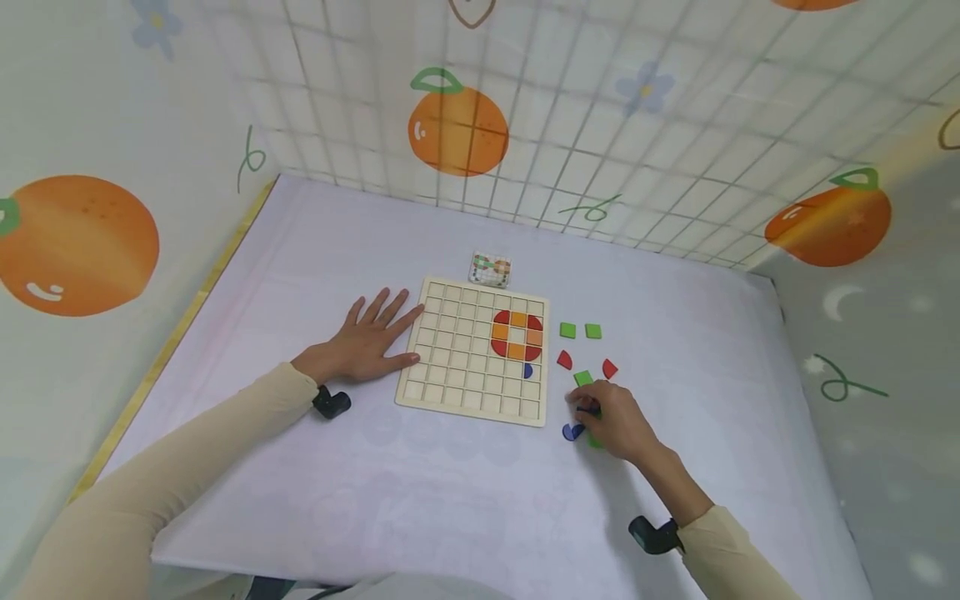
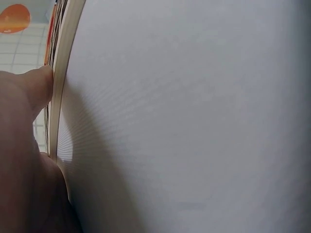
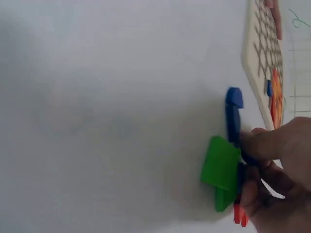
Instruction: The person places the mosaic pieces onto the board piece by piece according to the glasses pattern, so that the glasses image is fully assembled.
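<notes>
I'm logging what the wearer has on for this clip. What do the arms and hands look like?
Both arms wear long, plain cream sleeves reaching the wrists. A small black device is strapped at each wrist. The left hand and right hand are bare: no gloves, no rings visible.

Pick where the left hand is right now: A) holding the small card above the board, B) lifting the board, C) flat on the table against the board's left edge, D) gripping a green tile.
C: the left hand lies flat, fingers straight, touching the board edge.
</notes>
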The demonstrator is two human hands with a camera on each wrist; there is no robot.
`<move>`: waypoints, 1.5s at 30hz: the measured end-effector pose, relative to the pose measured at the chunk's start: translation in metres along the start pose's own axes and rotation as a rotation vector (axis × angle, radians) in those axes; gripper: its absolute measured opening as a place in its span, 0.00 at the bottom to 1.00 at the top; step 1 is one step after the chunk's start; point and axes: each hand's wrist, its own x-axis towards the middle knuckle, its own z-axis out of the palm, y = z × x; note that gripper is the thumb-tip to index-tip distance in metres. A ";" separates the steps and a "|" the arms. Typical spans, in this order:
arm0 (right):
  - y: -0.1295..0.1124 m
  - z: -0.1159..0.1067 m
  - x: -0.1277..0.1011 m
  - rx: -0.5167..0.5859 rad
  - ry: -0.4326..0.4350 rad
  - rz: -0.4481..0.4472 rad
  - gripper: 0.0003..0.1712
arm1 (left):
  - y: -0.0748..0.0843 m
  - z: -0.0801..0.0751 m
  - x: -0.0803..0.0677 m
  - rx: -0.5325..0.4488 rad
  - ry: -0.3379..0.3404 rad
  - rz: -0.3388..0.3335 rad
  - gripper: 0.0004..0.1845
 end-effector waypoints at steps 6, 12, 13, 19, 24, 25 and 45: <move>-0.004 -0.012 0.010 0.160 0.096 0.026 0.12 | 0.000 -0.002 0.000 -0.013 -0.006 -0.002 0.47; -0.011 -0.015 0.019 0.353 0.141 0.109 0.08 | 0.000 0.000 0.000 -0.007 -0.006 -0.005 0.47; -0.012 -0.013 0.020 0.374 0.146 0.121 0.07 | -0.001 0.001 0.000 -0.007 -0.005 -0.006 0.47; -0.021 -0.003 0.026 0.446 0.122 0.145 0.06 | 0.000 -0.001 0.000 -0.002 -0.005 -0.004 0.47; -0.028 0.004 0.031 0.428 0.061 0.114 0.10 | 0.005 -0.008 -0.002 -0.001 -0.013 -0.002 0.46; -0.029 0.005 0.031 0.414 0.049 0.098 0.11 | 0.005 -0.009 -0.002 0.003 -0.016 -0.003 0.46; -0.056 0.035 0.030 0.287 0.187 0.233 0.10 | 0.005 -0.007 -0.002 0.019 -0.025 -0.011 0.46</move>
